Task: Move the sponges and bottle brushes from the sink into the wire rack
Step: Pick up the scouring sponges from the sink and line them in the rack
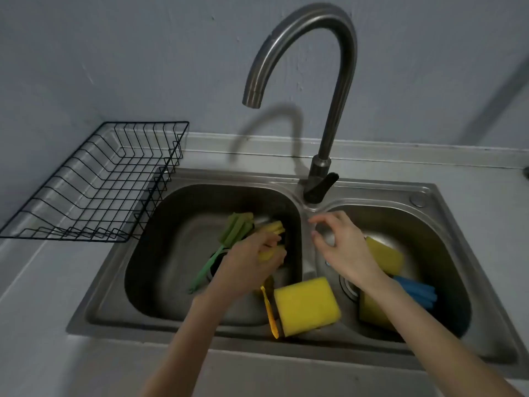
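In the left basin of the steel double sink (111, 285) my left hand (249, 267) is shut on a yellow bottle brush (276, 228); its orange handle pokes out below my wrist. A green bottle brush (229, 239) lies just left of that hand. One yellow sponge (306, 305) leans on the divider at the front. My right hand (340, 245) hovers over the right basin, fingers apart and empty. Under it lie a yellow sponge (383, 256), a blue bottle brush (415, 292) and another yellow sponge (372, 313), partly hidden by my forearm. The black wire rack (143, 122) stands on the counter to the left, with nothing in it.
A tall curved faucet (337, 81) rises behind the divider, its spout over the left basin. The rack's right edge overhangs the sink's back-left corner. A grey wall runs close behind the counter.
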Demonstrator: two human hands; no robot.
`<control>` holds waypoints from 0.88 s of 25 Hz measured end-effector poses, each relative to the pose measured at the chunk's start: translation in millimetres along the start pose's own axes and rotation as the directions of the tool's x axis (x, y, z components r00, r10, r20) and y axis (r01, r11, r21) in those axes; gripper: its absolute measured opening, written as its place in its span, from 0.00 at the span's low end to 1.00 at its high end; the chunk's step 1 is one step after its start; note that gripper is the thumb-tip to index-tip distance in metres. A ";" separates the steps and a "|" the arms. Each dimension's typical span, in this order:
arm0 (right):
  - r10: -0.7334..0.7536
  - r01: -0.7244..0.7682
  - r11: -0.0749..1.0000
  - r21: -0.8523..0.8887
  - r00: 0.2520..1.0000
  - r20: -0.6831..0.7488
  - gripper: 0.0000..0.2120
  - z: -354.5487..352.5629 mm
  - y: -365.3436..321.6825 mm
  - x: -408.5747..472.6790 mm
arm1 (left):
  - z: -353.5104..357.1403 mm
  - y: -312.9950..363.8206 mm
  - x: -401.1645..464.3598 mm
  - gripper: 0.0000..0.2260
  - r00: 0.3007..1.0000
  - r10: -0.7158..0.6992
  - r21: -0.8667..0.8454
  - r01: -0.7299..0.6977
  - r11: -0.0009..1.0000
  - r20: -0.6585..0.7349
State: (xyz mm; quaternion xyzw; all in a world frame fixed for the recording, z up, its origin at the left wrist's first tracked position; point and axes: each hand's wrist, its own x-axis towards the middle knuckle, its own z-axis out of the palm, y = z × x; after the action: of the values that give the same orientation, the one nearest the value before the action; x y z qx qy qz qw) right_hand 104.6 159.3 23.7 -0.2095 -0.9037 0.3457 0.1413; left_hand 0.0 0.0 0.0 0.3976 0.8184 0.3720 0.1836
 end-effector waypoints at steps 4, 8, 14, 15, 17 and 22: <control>0.076 -0.073 0.997 -0.036 0.994 0.077 0.14 8.6 13.5 -8.3 | 21.8 -12.9 -4.0 0.17 0.990 -0.087 0.031 0.084 0.996 0.114; 0.106 -0.086 0.993 -0.080 0.948 0.301 0.21 17.0 27.1 -16.2 | 35.6 -29.2 -5.5 0.22 0.958 -0.145 0.032 0.142 0.989 0.248; 0.140 -0.083 0.988 -0.133 0.846 0.514 0.26 29.0 37.1 -28.0 | 52.4 -37.3 -10.6 0.22 0.907 -0.121 0.067 0.103 0.992 0.402; 0.145 -0.078 0.986 -0.147 0.839 0.525 0.26 31.5 38.1 -28.9 | 53.9 -38.0 -10.9 0.20 0.911 -0.117 0.054 0.104 0.993 0.395; 0.155 -0.078 0.983 -0.164 0.828 0.539 0.26 35.6 39.7 -29.4 | 54.3 -39.1 -10.6 0.17 0.923 -0.113 0.016 0.115 0.993 0.369; 0.187 -0.111 0.979 -0.171 0.821 0.539 0.25 40.1 44.5 -22.4 | 47.8 -40.9 -2.2 0.14 0.943 -0.087 -0.074 0.117 0.990 0.321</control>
State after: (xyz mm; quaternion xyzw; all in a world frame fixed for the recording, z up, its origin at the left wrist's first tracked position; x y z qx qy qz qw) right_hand 120.6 155.9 -38.1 -0.1798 -0.9074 0.3410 -0.1673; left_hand 8.8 3.8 -62.2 0.4002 0.7799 0.3306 0.3497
